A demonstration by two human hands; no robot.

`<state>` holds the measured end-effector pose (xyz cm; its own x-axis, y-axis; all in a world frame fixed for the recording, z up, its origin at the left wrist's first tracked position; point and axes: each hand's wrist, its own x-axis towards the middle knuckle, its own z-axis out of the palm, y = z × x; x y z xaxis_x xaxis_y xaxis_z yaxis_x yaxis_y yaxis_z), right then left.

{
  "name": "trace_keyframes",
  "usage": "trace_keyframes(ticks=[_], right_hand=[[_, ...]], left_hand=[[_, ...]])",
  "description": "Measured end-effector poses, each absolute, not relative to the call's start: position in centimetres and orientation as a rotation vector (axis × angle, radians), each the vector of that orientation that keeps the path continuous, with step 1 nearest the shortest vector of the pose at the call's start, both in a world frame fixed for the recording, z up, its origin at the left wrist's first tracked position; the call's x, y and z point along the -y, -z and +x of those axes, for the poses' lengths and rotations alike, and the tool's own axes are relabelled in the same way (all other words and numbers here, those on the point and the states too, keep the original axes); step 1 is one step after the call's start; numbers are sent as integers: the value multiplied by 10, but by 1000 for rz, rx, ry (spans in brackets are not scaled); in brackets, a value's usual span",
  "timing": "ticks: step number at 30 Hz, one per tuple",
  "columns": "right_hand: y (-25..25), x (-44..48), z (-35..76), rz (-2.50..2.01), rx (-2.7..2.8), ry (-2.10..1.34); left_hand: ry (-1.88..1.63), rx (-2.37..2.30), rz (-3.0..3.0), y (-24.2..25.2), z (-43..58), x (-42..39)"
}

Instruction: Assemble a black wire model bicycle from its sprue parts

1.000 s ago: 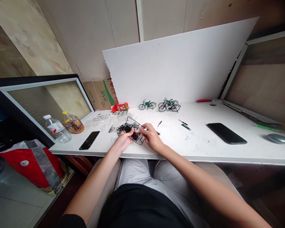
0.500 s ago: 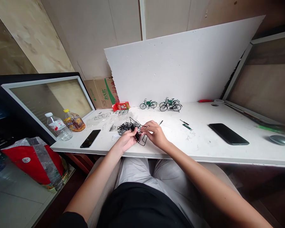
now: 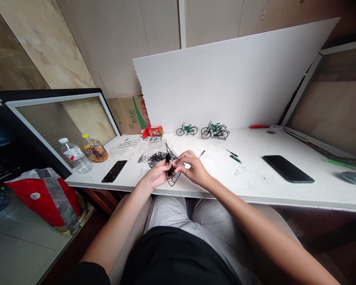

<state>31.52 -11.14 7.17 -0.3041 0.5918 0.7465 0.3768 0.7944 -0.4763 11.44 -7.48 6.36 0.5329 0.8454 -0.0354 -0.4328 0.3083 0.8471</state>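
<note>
My left hand (image 3: 158, 176) is closed on a black plastic parts frame (image 3: 168, 159), a thin wiry outline with a thicker dark piece in it. On the frame's other side, my right hand (image 3: 193, 168) is closed in a pinch, its fingertips hiding what they grip there. Just behind both hands lies a tangled pile of black plastic parts (image 3: 156, 158). Farther back stand several small model bicycles, among them a green one (image 3: 186, 129) and a black one (image 3: 215, 133).
A phone (image 3: 114, 171), a water bottle (image 3: 75, 155) and a tea-coloured drink bottle (image 3: 94, 149) are on the left. To the right lie a small knife (image 3: 231, 152), a green strip (image 3: 235, 158), a larger phone (image 3: 287, 169) and a mouse (image 3: 354, 177). A white board (image 3: 234, 83) stands behind.
The parts frame has been turned in my hands, so it now appears narrower and more upright. Both hands stay close together in nearly the same place; the view has shifted slightly.
</note>
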Motion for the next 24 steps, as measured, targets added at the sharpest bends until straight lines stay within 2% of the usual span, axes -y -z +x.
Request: trace_keyframes(ticks=[8,15,24], right_hand=[[-76,107,321,-900,1850,-306],[-67,97,325,-1011,1746,-319],[-76,110,315,-1075,1641,-207]], left_hand=[[-1279,-662,1130,-80,114,79],[-1438,-803,1484,-81,118,86],[-1528,-793,1442,-78,132,106]])
